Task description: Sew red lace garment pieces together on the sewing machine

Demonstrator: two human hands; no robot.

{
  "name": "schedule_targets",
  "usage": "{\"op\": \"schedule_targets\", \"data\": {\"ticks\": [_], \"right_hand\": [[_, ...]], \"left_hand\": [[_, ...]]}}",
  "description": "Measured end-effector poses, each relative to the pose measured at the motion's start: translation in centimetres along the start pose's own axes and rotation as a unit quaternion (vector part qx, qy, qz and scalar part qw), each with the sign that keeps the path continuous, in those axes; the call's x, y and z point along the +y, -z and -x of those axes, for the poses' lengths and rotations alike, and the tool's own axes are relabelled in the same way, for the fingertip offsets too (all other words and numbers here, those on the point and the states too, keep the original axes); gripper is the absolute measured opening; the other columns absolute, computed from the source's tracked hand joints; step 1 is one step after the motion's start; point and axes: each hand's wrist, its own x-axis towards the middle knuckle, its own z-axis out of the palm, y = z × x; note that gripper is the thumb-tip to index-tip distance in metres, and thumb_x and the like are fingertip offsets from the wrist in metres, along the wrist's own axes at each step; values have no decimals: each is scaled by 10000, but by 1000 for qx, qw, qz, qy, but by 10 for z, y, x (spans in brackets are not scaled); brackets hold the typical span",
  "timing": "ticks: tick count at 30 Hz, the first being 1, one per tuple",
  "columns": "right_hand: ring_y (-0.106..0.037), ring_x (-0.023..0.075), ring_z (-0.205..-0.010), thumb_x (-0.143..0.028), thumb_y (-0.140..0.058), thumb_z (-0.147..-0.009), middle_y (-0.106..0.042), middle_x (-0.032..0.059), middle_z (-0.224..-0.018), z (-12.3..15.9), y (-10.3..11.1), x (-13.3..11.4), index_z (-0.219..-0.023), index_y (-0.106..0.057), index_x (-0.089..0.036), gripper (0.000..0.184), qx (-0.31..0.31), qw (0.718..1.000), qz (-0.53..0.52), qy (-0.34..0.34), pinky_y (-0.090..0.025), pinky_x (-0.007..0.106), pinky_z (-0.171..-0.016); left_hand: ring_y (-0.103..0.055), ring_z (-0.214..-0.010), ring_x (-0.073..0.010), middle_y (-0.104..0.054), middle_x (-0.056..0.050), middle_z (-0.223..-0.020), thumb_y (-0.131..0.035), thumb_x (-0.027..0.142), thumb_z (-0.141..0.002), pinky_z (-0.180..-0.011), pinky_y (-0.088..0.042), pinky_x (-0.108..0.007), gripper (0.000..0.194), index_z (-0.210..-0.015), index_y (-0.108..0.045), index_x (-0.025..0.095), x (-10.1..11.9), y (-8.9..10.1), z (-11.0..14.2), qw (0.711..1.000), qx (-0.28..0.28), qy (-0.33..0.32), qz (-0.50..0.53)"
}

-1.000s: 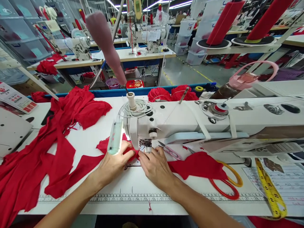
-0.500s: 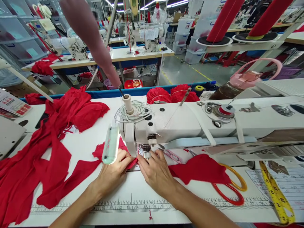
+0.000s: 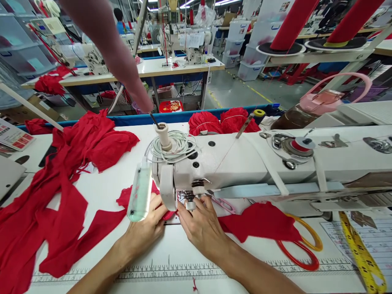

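Note:
My left hand (image 3: 142,226) presses down on a red fabric piece (image 3: 124,198) just left of the needle area of a white sewing machine (image 3: 226,159). Its fingers are bent together on the cloth, partly behind the clear green-tinted guard (image 3: 140,192). On the other side, my right hand (image 3: 203,230) has its fingertips closed at the cloth's edge, close to the left fingertips. The machine head hides some of the right fingers and most of the cloth between the hands. Another red fabric piece (image 3: 263,222) lies right of my right wrist, over part of a pair of scissors (image 3: 319,244).
Pink-handled scissors (image 3: 226,205) lie behind my right hand. A heap of red fabric (image 3: 70,175) covers the left of the table. A yellow tape measure (image 3: 361,249) rests on paper at right. Red bundles (image 3: 205,123) and a pink-lidded bottle (image 3: 321,100) stand behind the machine.
The view has shifted slightly, so the machine and table sit a little differently. Both hands stay at the needle area, and a little less red cloth shows between them.

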Motion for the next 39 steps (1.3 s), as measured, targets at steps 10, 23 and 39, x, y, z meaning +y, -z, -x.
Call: {"op": "schedule_targets", "data": {"ticks": [10,23,39], "right_hand": [[-475,198,-778,-89,-525,-924,-602,30,-761,-1,2,2,-1032,-676,-187,210,-15,999,-31,-17,-274,354,-747],[-505,148,-708,-124,-536,-926,-600,6,-735,-1,0,11,-768,-668,-189,216,57,992,-85,-78,-313,325,-748],[-490,205,-798,-47,-525,-840,-559,36,-640,-4,4,14,-595,-606,-202,301,-50,998,10,22,-336,382,-884]], "left_hand": [[-508,-819,-182,-580,-62,-822,-436,-37,-826,-744,-460,-279,288,-869,-650,150,4,3,-2,1000,-5,-4,0],[-568,-859,-223,-673,-99,-1045,-449,-23,-810,-708,-454,-336,373,-1064,-660,151,8,0,-1,991,-49,-45,-112],[-615,-1090,-297,-690,-144,-1106,-424,-33,-848,-886,-500,-472,457,-1249,-600,98,15,-1,6,991,1,-40,-130]]}}
